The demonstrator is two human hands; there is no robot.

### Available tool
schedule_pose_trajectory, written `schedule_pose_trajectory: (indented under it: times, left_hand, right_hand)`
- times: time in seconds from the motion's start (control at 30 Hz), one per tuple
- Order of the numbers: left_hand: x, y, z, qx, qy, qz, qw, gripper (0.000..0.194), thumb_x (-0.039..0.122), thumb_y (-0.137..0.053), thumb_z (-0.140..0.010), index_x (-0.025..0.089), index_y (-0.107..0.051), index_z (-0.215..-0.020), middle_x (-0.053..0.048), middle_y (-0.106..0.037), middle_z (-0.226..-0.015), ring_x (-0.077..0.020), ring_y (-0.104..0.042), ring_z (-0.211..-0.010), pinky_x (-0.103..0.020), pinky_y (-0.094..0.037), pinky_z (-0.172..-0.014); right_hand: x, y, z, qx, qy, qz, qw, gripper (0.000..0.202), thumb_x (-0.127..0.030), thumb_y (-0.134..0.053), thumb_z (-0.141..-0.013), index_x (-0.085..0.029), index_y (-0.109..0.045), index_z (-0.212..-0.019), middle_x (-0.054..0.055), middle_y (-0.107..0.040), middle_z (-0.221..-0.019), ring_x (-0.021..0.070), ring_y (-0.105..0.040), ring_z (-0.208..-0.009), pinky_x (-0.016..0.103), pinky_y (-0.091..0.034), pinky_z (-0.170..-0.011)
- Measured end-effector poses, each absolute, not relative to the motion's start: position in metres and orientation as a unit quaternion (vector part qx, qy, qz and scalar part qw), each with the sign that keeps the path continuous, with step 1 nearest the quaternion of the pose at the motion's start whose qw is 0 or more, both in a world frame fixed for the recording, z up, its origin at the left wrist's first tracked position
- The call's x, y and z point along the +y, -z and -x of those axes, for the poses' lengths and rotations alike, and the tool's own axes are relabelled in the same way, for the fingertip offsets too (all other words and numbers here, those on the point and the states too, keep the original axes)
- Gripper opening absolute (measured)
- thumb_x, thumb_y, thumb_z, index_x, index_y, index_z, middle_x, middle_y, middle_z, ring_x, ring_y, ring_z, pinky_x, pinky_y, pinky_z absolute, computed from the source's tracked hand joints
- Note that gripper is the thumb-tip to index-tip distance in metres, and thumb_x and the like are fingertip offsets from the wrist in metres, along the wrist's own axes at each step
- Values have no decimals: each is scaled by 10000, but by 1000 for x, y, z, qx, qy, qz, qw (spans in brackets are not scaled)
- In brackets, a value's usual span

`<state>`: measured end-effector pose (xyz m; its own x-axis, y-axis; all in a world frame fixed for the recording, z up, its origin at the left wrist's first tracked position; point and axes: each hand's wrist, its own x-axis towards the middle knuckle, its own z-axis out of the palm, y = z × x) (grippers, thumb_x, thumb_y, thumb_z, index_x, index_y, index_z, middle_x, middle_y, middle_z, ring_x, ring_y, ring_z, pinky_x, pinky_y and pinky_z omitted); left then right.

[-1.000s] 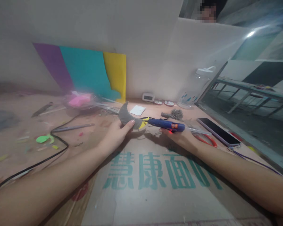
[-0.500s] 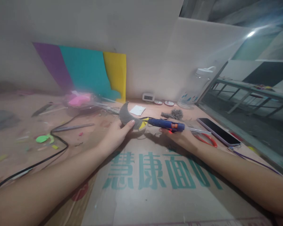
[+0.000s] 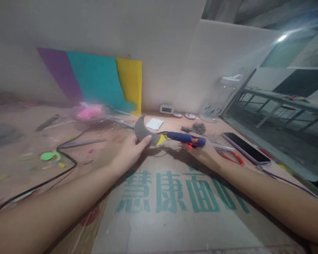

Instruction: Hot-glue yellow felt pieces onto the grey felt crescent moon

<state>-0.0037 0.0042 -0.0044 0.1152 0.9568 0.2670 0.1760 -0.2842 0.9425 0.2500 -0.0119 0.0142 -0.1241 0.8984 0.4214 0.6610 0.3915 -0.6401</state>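
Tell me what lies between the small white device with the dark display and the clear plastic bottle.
A flat, round, red-rimmed disc and, nearer the bottle, a second disc; the head view shows both.

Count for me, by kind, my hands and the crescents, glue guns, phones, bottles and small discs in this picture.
Left hand, right hand: 2
Grey crescent: 1
Blue glue gun: 1
Phone: 1
Bottle: 1
Left disc, right disc: 2
Total: 8

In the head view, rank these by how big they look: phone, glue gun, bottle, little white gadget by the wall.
Largest to smallest, as they look:
1. Bottle
2. Phone
3. Glue gun
4. White gadget
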Motion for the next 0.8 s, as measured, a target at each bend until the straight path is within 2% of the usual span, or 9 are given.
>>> schedule_pose_trajectory:
  times: [0.07,0.13,0.27,0.4,0.47,0.63,0.8]
  left_hand:
    - [5,6,4,446,-490,-637,394,346,498,-604,-837,156,-659,-853,-17,-658,-717,-176,-573,-690,-256,-414,-627]
    - [6,7,5,447,-489,-637,393,347,498,-599,-842,155,-651,-849,-11,-650,-715,-167,-564,-679,-253,-407,-622]
    - [5,6,4,451,-491,-630,397,339,490,-601,-840,155,-637,-802,-4,-642,-703,-146,-541,-639,-246,-399,-607]
    - [6,5,4,459,-478,-631,403,350,491,-599,-838,149,-664,-806,-28,-678,-738,-157,-560,-643,-254,-415,-604]
    - [7,7,4,456,-466,-638,410,375,505,-594,-839,145,-693,-865,-48,-711,-797,-180,-596,-688,-266,-436,-629]
    - [8,10,4,440,-458,-651,416,431,525,-602,-831,142,-714,-995,-85,-750,-985,-240,-658,-863,-301,-475,-733]
    - [8,10,3,435,-456,-653,421,439,533,-591,-830,143,-713,-991,-90,-752,-1003,-247,-667,-877,-299,-476,-723]
  right_hand:
    - [-12,-18,-248,-731,-153,527,405,279,-467,-653,-827,-200,-663,-907,64,-711,-919,252,-663,-871,416,-545,-823]
    - [-12,-22,-248,-731,-153,530,402,293,-486,-632,-836,-201,-676,-887,70,-715,-908,264,-662,-893,439,-526,-873]
    - [-11,-27,-251,-742,-139,537,377,365,-508,-542,-877,-201,-692,-750,62,-694,-814,245,-654,-795,395,-523,-807]
    - [-6,-32,-257,-723,-136,539,411,423,-533,-447,-929,-208,-712,-865,49,-701,-848,219,-657,-819,330,-508,-767]
    - [-3,-38,-261,-694,-159,550,437,431,-559,-469,-915,-204,-714,-916,56,-719,-871,226,-669,-861,325,-508,-773]
    - [2,-61,-276,-646,-173,602,435,454,-586,-683,-761,-200,-742,-993,94,-754,-962,284,-692,-886,390,-533,-764]
    - [5,-69,-275,-693,-164,598,368,451,-575,-658,-788,-208,-757,-1031,80,-760,-990,293,-690,-938,420,-531,-824]
